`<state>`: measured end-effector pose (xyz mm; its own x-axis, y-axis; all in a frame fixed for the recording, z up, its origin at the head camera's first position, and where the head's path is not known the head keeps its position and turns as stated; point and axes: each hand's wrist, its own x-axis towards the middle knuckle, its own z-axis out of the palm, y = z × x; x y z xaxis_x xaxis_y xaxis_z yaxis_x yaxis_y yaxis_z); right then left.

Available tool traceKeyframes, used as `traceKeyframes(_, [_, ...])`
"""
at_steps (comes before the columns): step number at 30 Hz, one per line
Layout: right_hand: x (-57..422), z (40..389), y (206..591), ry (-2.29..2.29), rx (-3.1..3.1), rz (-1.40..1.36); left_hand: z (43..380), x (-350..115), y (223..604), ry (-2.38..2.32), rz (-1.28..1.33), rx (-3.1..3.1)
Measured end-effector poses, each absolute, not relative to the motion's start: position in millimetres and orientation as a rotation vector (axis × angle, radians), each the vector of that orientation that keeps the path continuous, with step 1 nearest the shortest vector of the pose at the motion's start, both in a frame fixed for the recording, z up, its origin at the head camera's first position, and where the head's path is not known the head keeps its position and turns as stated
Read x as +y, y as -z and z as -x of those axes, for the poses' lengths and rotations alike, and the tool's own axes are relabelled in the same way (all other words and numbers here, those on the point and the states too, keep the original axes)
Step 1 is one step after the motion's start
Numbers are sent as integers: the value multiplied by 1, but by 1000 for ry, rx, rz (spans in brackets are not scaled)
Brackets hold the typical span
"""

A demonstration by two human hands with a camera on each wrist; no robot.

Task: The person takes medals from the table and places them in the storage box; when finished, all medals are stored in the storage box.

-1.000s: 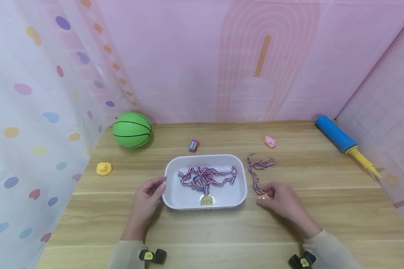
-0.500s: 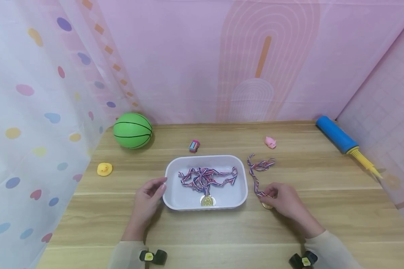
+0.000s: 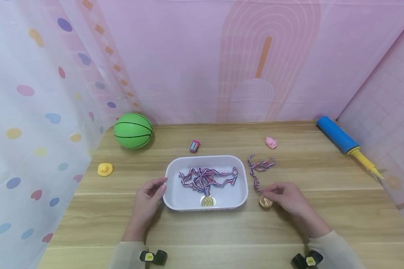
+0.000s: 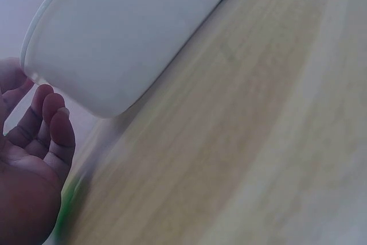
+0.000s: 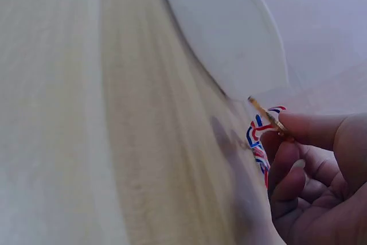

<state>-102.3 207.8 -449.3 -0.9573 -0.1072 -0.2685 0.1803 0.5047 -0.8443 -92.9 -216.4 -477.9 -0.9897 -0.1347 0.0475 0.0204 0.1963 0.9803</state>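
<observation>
A white tray stands mid-table, holding a gold medal with its tangled red, white and blue ribbon. At its left end my left hand pinches the rim between thumb and fingers; the left wrist view shows fingertips right at that edge. To the right of the tray, my right hand pinches a second gold medal at its upper edge, seen nearly edge-on in the right wrist view. This medal's striped ribbon trails away along the wooden table.
A green ball and a yellow rubber duck are on the left. Behind the tray lie a small pink-and-blue block-like object and a pink toy pig. A blue-and-yellow hand pump lies at the far right.
My right hand has shifted its grip on the second medal, whose face now shows below the fingertips. It has moved slightly right. My left hand stays at the tray's rim.
</observation>
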Motion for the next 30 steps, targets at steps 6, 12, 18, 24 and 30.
traceKeyframes(6, [209, 105, 443, 1561, 2351, -158, 92, -216, 476, 1919, -127, -2344])
traceKeyframes(12, [210, 105, 432, 1682, 2339, -160, 92, -215, 475, 1931, -130, -2329])
traceKeyframes(18, [210, 107, 415, 1725, 2382, -91, 92, -215, 475, 1933, -135, -2338])
traceKeyframes(24, [208, 109, 394, 1856, 2358, -72, 93, -214, 474, 1933, -126, -2344])
traceKeyframes(30, [209, 111, 371, 1956, 2329, -30, 93, -215, 476, 1938, -113, -2322])
